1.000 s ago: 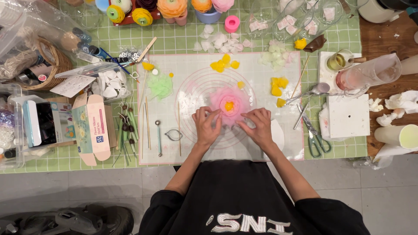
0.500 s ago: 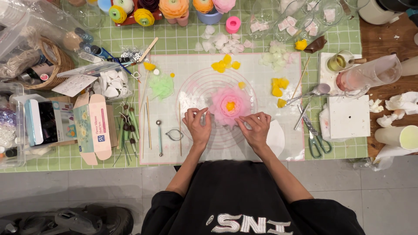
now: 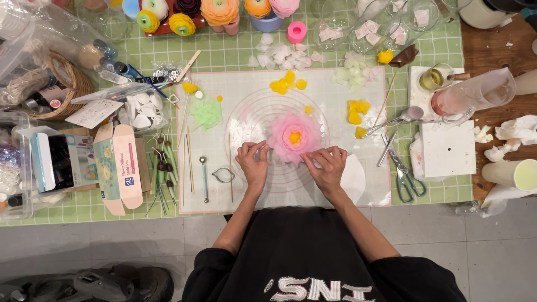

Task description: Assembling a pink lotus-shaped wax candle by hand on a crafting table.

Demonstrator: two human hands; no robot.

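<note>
- The left hand (image 3: 253, 163) sits at frame centre, fingers curled together, touching the pink flower (image 3: 295, 137).
- The right hand (image 3: 326, 165), beside it, pinches a pink petal edge.

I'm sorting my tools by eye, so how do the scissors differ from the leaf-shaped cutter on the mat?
The scissors are long, with green handles, lying right of the mat. The leaf-shaped cutter is a small open wire-like outline, lying on the mat beside the left hand. Both lie flat, untouched.
</note>
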